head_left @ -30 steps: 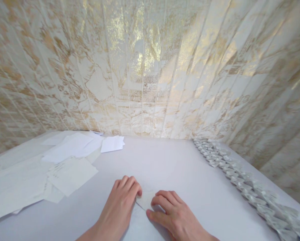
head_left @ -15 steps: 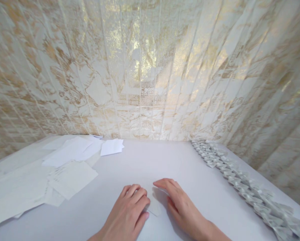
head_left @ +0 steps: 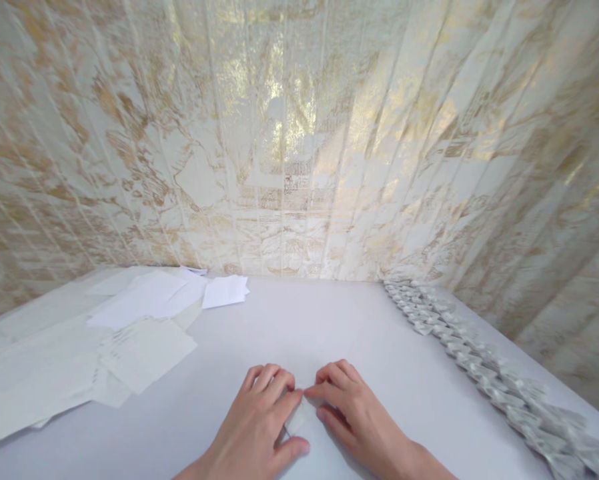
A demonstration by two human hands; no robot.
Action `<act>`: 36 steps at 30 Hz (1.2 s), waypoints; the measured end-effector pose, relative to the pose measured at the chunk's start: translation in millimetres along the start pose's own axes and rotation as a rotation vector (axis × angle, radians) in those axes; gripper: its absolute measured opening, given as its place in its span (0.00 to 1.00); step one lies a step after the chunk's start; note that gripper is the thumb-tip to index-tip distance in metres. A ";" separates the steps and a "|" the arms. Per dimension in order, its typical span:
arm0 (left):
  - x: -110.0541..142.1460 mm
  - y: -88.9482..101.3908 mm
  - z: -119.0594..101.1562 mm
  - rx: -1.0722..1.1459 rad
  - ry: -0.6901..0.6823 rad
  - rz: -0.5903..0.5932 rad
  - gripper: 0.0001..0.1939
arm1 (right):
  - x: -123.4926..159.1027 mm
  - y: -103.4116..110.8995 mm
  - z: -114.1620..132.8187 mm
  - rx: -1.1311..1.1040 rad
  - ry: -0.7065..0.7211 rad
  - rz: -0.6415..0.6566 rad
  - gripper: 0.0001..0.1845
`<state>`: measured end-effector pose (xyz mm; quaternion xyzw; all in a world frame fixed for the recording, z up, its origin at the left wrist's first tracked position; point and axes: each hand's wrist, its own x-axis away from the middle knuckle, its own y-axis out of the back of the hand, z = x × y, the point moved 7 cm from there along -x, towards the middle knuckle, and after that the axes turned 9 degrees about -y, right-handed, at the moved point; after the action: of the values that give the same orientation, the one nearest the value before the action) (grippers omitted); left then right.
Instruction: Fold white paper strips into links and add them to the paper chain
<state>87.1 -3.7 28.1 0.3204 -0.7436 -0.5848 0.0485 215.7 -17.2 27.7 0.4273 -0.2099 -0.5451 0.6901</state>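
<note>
A small piece of folded white paper [head_left: 295, 419] lies on the white table between my hands, mostly covered by my left one. My left hand [head_left: 267, 423] holds it down, with the index finger along its upper edge and the thumb at its lower edge. From the other side, my right hand [head_left: 352, 413] grips the paper's top corner; its index fingertip meets the left index there, and its thumb is bent beside the paper's right edge. How the paper is folded cannot be made out.
Overlapping white paper sheets [head_left: 44, 373] spread over the left side, with smaller cut pieces [head_left: 149, 353] on top and a small stack [head_left: 225, 292] behind. A long row of folded grey-white paper pieces [head_left: 479, 360] runs along the right edge. A patterned curtain [head_left: 299, 220] hangs behind the table.
The paper and my left hand have shifted slightly right. My right hand lifted away from the paper half a second ago and has now come back to its top corner.
</note>
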 end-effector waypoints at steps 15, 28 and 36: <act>2.5 -2.7 -0.2 -0.026 -0.062 -0.048 0.09 | 0.8 -3.2 -1.8 0.019 -0.052 -0.047 0.14; -0.3 -1.1 -1.6 0.083 -0.034 -0.004 0.08 | 3.4 -7.9 6.5 0.157 0.075 -0.133 0.07; 0.3 -1.0 1.7 0.056 0.003 -0.003 0.09 | 0.0 -7.6 -1.5 -0.074 -0.076 -0.087 0.11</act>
<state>86.5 -2.5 26.5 0.3237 -0.7591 -0.5634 0.0397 212.4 -17.0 20.6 0.3893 -0.1969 -0.5978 0.6725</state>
